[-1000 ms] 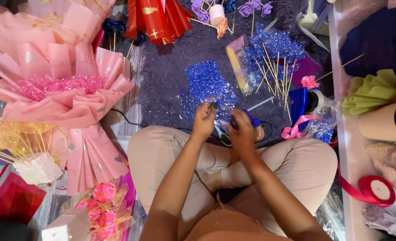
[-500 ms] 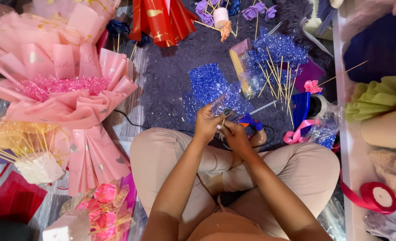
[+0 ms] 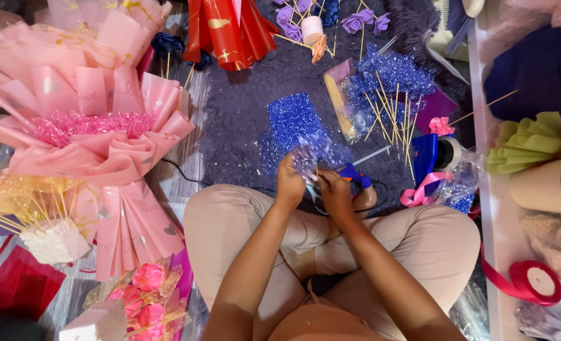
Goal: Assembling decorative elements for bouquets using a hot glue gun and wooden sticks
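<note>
Together, left hand and right hand, pinching glittery flower above

Bare purple rug lies open ahead-left of the left hand. The pink bouquet blocks the far left. Wooden skewers, a blue glue gun and a white shelf crowd the right.

head-worn view, looking straight down, close over lap
</note>
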